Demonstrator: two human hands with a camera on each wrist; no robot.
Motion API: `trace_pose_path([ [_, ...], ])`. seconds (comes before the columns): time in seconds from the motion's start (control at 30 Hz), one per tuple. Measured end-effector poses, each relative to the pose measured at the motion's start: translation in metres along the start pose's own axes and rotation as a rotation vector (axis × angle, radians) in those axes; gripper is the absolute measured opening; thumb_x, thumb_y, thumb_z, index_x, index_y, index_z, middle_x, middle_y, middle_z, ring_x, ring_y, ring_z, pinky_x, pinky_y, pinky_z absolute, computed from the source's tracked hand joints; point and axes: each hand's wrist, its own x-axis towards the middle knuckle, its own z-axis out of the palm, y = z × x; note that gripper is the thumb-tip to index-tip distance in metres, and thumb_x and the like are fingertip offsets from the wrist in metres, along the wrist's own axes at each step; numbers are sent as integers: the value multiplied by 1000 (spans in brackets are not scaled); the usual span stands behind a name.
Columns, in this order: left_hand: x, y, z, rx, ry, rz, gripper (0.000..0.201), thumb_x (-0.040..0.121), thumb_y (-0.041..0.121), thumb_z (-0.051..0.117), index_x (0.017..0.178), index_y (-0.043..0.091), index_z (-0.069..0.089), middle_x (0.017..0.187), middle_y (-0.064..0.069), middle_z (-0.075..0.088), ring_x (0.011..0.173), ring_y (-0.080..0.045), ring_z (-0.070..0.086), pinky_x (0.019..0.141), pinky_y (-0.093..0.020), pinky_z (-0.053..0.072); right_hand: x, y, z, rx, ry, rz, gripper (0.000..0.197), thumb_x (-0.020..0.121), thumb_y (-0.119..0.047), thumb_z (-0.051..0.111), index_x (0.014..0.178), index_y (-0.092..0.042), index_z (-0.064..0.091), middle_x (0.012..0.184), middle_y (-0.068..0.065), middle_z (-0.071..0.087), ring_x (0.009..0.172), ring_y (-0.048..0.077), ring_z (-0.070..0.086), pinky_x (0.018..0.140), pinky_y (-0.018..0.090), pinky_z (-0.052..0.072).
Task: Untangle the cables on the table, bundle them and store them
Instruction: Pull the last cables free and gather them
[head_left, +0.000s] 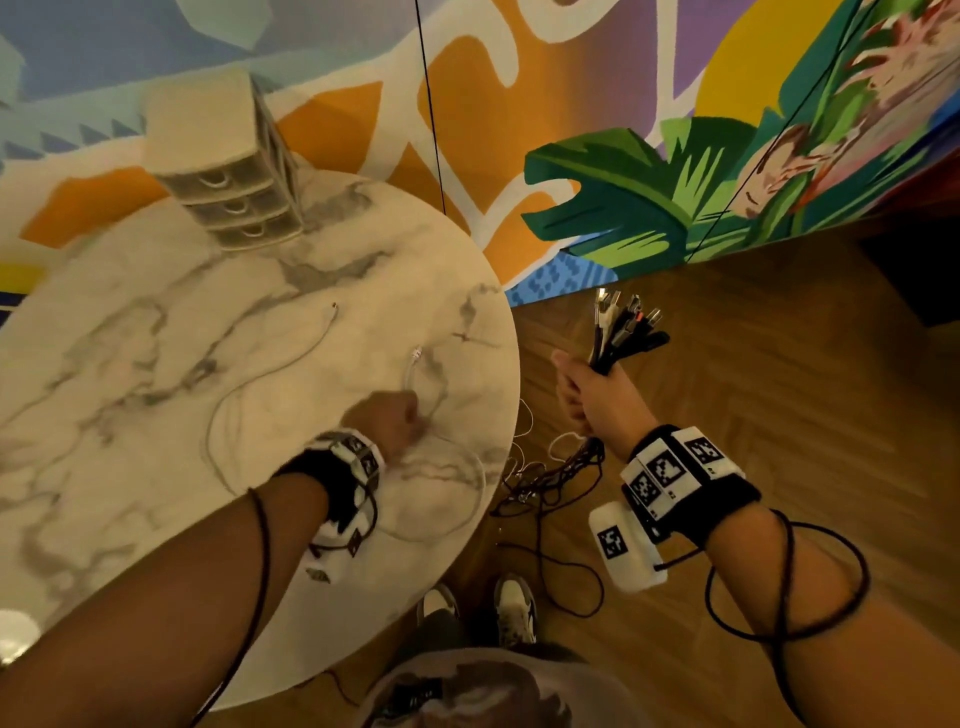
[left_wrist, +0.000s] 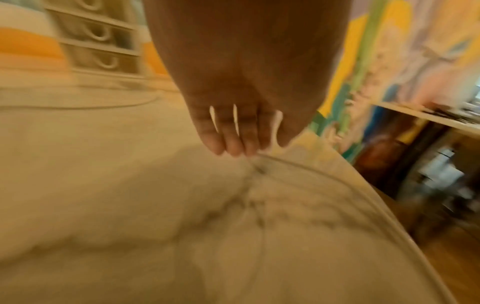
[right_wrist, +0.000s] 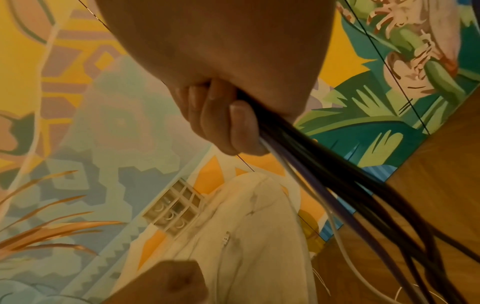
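Cables: your right hand (head_left: 592, 400) has its fingers (right_wrist: 241, 127) curled tight round a cable bundle (head_left: 618, 338), held off the round marble surface (head_left: 156, 364) past its 3 o'clock edge. Connector ends fan up above the fist; the rest hangs down to a dark tangle (head_left: 550, 478) over the wooden floor (head_left: 779, 364), a few thin white strands mixed in. On the surface, a white cable (head_left: 415, 371) lies near the 3 o'clock edge, plug end pointing toward 12. Your left hand (head_left: 387, 421) is on it, fingers (left_wrist: 228, 142) bunched down at the cable; wrist view is blurred, so cannot tell if they actually pinch it. A second thin white cable (head_left: 270, 371) loops across the middle of the surface, its tip toward 12. A white three-drawer organizer (head_left: 228, 171) stands at the surface's 12 o'clock edge against the painted mural wall (head_left: 623, 104), well apart from both hands.
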Motion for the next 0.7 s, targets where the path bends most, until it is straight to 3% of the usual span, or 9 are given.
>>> trace_pose_path([
  [0.07,19,-8,-16,-67,67,-157,37,92,43,52,105,9,52,104,-16,60,94,-34,57,73,-36,44,-2,2,-1,-24,1,-11,49,98,-32,45,52,-19,32,48,-3,27,37,9,23,38,20,22],
  [0.13,34,-7,-20,-64,10,-260,47,90,48,52,113,7,47,109,-17,56,97,-36,56,73,-37,44,-5,4,-1,-45,-9,-29,49,98,-32,44,53,-19,31,49,-2,26,38,10,22,38,19,22],
  [0.27,47,12,-7,-75,-50,-298,36,92,36,49,113,6,47,114,-18,55,99,-36,57,77,-37,45,-6,10,-1,-68,5,-36,51,98,-32,43,51,-18,31,48,-2,26,37,11,22,37,19,23],
  [0.4,37,40,-1,-94,-108,-162,33,88,39,54,105,11,54,105,-13,61,93,-32,59,76,-33,47,-4,19,2,-142,41,-31,50,99,-34,43,56,-9,51,43,-3,39,35,10,29,37,20,26],
  [0.47,25,63,-6,-326,-34,-16,18,85,32,59,89,15,56,86,-5,63,81,-26,58,68,-30,43,-1,22,6,-129,39,-17,44,99,-30,43,73,-2,63,44,-1,41,33,9,32,37,19,27],
  [0.53,9,91,-19,-523,79,115,13,83,26,62,78,18,54,68,4,57,68,-19,55,60,-29,39,2,25,13,-100,21,-7,32,99,-28,46,87,-6,66,51,4,44,35,10,40,38,18,30],
  [0.6,-5,113,-33,-535,138,215,11,80,31,58,79,20,55,68,7,59,66,-15,56,58,-28,41,5,23,18,-63,12,-27,32,98,-31,48,96,-4,64,63,10,50,47,16,48,40,18,35],
  [0.7,-17,124,-48,-429,198,356,17,83,30,56,97,22,62,70,7,61,70,-15,60,60,-26,42,6,13,18,10,74,-102,28,98,-28,48,84,-12,66,70,3,63,60,11,59,55,22,47],
])
